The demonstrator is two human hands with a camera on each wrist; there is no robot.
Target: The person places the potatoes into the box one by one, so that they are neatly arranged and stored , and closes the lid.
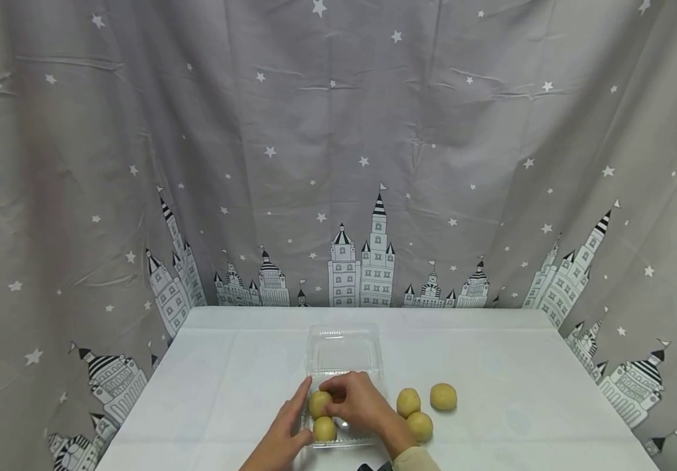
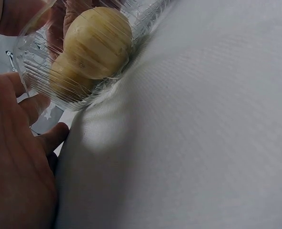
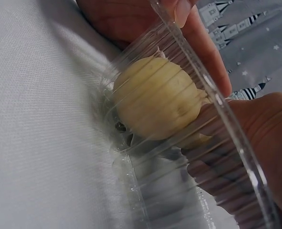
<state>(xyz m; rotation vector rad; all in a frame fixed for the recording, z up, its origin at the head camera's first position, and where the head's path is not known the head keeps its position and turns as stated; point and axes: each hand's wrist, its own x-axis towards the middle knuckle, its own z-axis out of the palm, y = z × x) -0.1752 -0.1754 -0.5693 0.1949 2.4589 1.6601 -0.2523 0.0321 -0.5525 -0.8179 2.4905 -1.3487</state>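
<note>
A clear plastic clamshell container [image 1: 344, 442] lies with its lid [image 1: 344, 353] folded back. Two round, yellowish potatoes sit at its left side, one behind the other. My right hand [image 1: 358, 402] reaches into the container and pinches the rear potato [image 1: 319, 403] between thumb and fingers. The front potato [image 1: 324, 429] is next to it, seen through the ribbed wall in the right wrist view. Along the container's left side rests my left hand [image 1: 282, 432], fingers extended and thumb at the front corner. In the left wrist view its fingers [image 2: 36, 106] lie against the clear wall.
To the right of the container, three more potatoes are on the white-covered table [image 1: 526, 379]: a rear one [image 1: 408, 402], a front one [image 1: 419, 426] partly behind my right wrist, and one [image 1: 443, 397] farther right. A grey curtain [image 1: 432, 163] hangs behind the table.
</note>
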